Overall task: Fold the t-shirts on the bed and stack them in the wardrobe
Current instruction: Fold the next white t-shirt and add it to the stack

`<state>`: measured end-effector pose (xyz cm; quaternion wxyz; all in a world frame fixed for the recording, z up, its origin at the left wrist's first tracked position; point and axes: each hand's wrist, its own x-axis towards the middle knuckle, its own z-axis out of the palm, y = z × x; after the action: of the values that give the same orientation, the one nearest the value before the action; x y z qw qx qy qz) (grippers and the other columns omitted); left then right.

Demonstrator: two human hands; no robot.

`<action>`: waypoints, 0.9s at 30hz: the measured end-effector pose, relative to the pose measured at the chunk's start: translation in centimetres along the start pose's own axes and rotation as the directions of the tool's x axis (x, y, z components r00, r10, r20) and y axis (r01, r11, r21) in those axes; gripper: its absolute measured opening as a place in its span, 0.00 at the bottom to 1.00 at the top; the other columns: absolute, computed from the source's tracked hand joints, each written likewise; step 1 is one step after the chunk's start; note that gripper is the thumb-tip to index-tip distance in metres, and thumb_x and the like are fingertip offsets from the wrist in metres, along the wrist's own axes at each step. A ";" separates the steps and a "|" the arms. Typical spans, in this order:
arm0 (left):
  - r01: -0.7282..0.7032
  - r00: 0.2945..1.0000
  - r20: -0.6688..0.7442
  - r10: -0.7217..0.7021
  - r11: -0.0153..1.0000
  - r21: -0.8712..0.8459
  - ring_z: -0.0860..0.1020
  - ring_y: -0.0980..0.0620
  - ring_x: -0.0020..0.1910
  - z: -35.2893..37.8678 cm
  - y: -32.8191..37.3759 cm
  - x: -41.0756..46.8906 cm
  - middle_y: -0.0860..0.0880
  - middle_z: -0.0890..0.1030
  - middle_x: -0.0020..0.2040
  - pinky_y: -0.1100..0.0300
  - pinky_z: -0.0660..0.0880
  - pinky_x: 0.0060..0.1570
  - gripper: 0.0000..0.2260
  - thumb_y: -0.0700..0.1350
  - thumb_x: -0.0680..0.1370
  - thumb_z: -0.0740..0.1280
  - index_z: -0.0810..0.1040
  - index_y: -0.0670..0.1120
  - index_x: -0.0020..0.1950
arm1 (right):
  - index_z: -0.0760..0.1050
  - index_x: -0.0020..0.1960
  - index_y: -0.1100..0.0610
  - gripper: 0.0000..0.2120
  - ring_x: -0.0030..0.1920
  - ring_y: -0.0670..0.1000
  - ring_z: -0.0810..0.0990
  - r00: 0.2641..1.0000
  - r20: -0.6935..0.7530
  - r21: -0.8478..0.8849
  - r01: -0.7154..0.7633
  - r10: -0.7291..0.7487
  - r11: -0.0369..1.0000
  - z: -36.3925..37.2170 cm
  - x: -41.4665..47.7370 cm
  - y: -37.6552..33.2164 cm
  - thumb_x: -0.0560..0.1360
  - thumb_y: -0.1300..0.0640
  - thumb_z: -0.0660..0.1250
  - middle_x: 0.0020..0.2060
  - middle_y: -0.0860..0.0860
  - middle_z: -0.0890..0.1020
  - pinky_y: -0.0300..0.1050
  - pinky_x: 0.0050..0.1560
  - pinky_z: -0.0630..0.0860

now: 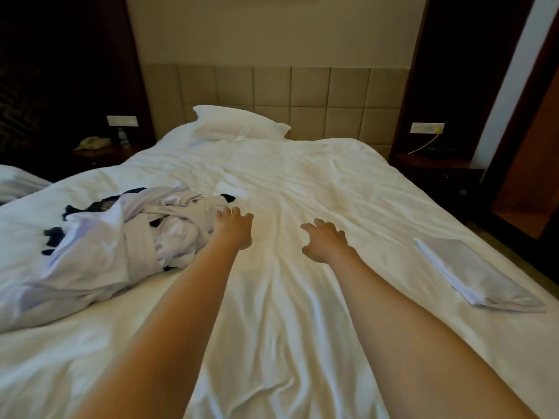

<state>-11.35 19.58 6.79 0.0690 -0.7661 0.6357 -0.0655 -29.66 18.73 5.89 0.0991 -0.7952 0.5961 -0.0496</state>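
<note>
**Both grips out over the bed, nothing taken yet**

The left grip point(233, 227) reaches to the near edge of the pile of t-shirts point(121, 237). Its fingers are spread and loosely hooked, holding nothing; whether the tips touch cloth I cannot tell. The right grip point(326, 239) hovers over bare sheet, well apart from any garment, with its fingers also spread, half-curled and empty.

The pile lies crumpled on the left side of the bed point(302, 343). It is mostly pale shirts tangled together, with a few dark pieces poking out underneath. A folded stack point(475, 273) lies flat near the bed's right edge, so some of the folding looks done, with the heap left to do. A pillow point(239, 122) sits at the head. No wardrobe can be made out for certain.

These shirts should be light and limp. They will sag, drape and drag their neighbours along if pulled from the middle of the tangle. The best hold is probably a pinch at a shoulder seam or collar of the topmost pale shirt, lifting it clear and shaking it loose. The second grip can then take the other shoulder and lay the shirt flat on the open sheet between the pile and the stack. The rumpled bedding is soft too, so it needs smoothing as the shirt goes down, or creases will be pressed in.
</note>
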 end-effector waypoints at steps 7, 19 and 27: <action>0.142 0.989 0.029 -0.144 0.989 0.045 0.57 0.40 0.72 3.2 -8.6 -0.9 0.41 0.58 0.74 0.48 0.56 0.69 0.23 0.50 0.80 0.58 0.59 0.48 0.74 | 0.54 0.76 0.50 0.28 0.74 0.57 0.53 0.987 0.052 -0.099 0.153 -0.149 0.983 1.8 2.7 -7.3 0.79 0.58 0.57 0.76 0.53 0.54 0.52 0.71 0.54; 0.508 0.857 0.217 -0.468 0.840 -0.192 0.62 0.39 0.70 11.6 -18.6 -2.4 0.40 0.62 0.71 0.50 0.60 0.67 0.30 0.57 0.77 0.63 0.57 0.43 0.72 | 0.55 0.76 0.51 0.28 0.74 0.58 0.54 0.912 0.242 -0.100 0.363 -0.331 0.926 8.5 5.8 -17.1 0.78 0.56 0.58 0.75 0.53 0.55 0.54 0.70 0.55; 0.472 0.880 -0.032 -0.474 0.879 -0.065 0.69 0.43 0.67 16.5 -22.5 -1.8 0.44 0.68 0.68 0.52 0.65 0.65 0.26 0.49 0.78 0.64 0.58 0.43 0.72 | 0.57 0.75 0.48 0.29 0.73 0.57 0.57 0.839 0.272 0.077 0.469 -0.471 0.880 12.5 7.1 -21.5 0.76 0.56 0.61 0.74 0.50 0.57 0.54 0.69 0.58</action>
<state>13.10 25.78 -5.22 0.0150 -0.8979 0.4326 -0.0805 -4.96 18.93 -1.95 0.1708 -0.9154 0.3624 0.0394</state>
